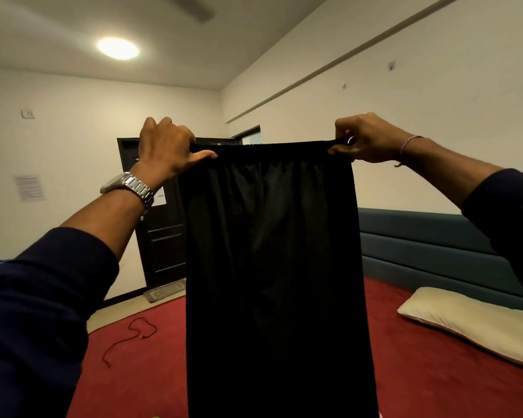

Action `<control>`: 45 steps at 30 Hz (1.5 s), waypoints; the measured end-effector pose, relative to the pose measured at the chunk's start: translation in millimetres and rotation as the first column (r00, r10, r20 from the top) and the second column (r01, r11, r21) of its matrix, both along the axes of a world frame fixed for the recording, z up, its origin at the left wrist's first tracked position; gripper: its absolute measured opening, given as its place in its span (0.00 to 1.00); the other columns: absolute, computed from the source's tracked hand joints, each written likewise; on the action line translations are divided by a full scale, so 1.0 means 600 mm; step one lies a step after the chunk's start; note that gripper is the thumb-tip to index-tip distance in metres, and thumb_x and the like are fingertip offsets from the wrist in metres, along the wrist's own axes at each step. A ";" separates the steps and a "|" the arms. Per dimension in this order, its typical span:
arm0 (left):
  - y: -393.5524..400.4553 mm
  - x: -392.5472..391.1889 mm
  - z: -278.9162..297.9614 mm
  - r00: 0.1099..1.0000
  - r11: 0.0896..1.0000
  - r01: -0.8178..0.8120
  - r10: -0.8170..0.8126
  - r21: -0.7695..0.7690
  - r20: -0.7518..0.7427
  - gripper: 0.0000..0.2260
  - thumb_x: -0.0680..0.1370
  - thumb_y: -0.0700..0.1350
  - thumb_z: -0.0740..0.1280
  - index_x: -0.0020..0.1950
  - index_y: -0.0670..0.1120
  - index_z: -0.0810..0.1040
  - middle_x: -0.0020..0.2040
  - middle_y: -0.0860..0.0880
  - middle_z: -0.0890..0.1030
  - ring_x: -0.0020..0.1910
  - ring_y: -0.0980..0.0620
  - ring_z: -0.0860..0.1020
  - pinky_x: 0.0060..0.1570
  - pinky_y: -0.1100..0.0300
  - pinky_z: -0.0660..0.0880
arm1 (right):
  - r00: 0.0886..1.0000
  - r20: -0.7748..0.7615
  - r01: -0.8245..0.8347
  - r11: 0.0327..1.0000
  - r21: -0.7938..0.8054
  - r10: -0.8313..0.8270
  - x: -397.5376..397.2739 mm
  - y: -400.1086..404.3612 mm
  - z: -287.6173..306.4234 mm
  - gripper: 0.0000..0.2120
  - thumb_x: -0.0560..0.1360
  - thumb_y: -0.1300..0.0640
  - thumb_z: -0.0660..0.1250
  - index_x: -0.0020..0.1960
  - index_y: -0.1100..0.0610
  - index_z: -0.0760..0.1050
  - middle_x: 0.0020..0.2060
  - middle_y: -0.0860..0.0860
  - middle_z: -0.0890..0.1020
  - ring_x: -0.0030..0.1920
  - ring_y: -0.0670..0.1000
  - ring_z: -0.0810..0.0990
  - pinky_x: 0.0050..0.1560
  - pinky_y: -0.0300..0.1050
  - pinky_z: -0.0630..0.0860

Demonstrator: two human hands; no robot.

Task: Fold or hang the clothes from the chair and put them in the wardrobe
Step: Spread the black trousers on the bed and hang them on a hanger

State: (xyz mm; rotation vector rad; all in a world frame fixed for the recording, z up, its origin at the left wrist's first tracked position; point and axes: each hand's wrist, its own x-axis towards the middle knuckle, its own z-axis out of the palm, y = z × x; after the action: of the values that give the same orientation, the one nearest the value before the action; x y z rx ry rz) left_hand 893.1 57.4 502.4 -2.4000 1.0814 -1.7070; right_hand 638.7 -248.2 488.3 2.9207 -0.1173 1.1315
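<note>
Above the red bed cover [435, 372], a black garment [272, 267] with a gathered elastic waistband, most likely trousers or a skirt, hangs at full length in front of the camera, its lower end running out of view at the bottom edge. It is stretched by the waistband between two raised hands: the left hand [163, 149] has its fingers curled over the top edge at one corner with the thumb pressed underneath, and the right hand [366, 138] pinches the opposite corner between thumb and curled fingers. By the way it drapes straight down with soft vertical folds under the gathers, the cloth looks light, limp and without any stiffness, so it should fold easily but will slump and slide if released at one side. The waistband corners seem the soundest place to hold, since the elastic gives a firm edge to keep it square. For a fold, laying it flat on the bed looks sensible, clear of the cream pillow [471, 324] to the right and the dark cord [130, 336] lying to the left. Neither chair nor wardrobe is in view.
</note>
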 end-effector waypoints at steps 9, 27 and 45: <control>-0.014 -0.005 -0.020 1.000 1.000 0.023 -0.023 0.013 -0.005 0.32 0.72 0.73 0.62 0.60 0.47 0.78 0.43 0.40 0.81 0.46 0.42 0.76 0.54 0.48 0.66 | 0.995 -0.065 -0.065 0.996 0.068 0.070 0.031 -0.005 -0.002 0.14 0.80 0.63 0.67 0.63 0.53 0.72 0.53 0.58 0.82 0.51 0.58 0.80 0.57 0.55 0.78; -0.036 0.025 -0.079 0.585 0.830 0.556 -0.359 0.038 -0.727 0.12 0.82 0.42 0.64 0.66 0.47 0.74 0.55 0.53 0.76 0.52 0.55 0.75 0.54 0.60 0.71 | 0.908 -0.419 -0.069 0.988 -0.140 0.004 0.101 0.055 -0.048 0.10 0.76 0.46 0.72 0.48 0.52 0.86 0.41 0.48 0.85 0.42 0.50 0.82 0.43 0.42 0.76; -0.094 -0.006 -0.097 0.475 0.817 0.574 -0.278 0.055 -0.835 0.06 0.81 0.38 0.65 0.56 0.44 0.70 0.47 0.47 0.72 0.41 0.52 0.70 0.40 0.61 0.70 | 0.723 -0.675 -0.086 0.951 -0.296 -0.144 0.125 0.102 -0.104 0.38 0.71 0.71 0.60 0.72 0.36 0.68 0.54 0.50 0.78 0.47 0.54 0.80 0.41 0.47 0.80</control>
State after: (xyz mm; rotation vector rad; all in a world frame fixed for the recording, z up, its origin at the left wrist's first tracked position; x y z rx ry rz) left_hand 889.6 0.9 444.1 -2.8095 2.0213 -0.2129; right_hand 713.9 -186.8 425.6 2.8045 0.0239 -0.0289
